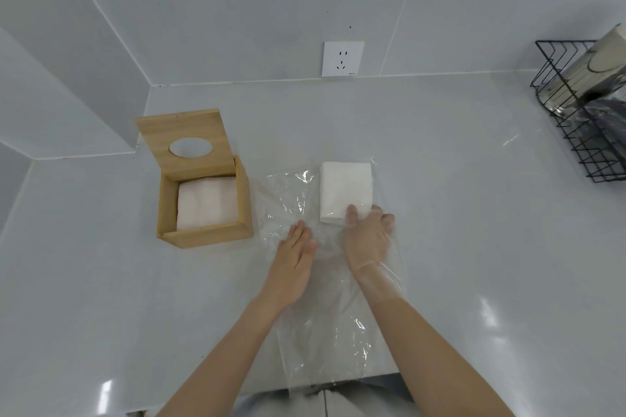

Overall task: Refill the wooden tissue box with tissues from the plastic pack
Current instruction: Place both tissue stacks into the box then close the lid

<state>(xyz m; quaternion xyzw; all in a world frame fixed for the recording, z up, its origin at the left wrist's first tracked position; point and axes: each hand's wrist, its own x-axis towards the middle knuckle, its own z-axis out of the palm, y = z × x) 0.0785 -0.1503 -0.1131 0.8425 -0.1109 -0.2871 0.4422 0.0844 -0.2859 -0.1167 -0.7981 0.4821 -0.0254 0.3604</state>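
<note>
The wooden tissue box (206,234) stands at the left of the counter with its lid (184,127) swung up and back. A white wad of tissues (206,201) lies inside it. To its right lies a clear plastic pack (288,193), crumpled and nearly flat. A white stack of tissues (345,188) sits inside its far right part. My right hand (367,237) is inside the plastic, fingers closed around the stack's near edge. My left hand (294,257) lies flat on top of the plastic, pressing it down.
A black wire rack (576,149) holding packaged items hangs at the right. A white wall socket (342,58) is on the back wall. The white counter (474,213) meets walls at the back and left. Its front edge runs just below my forearms.
</note>
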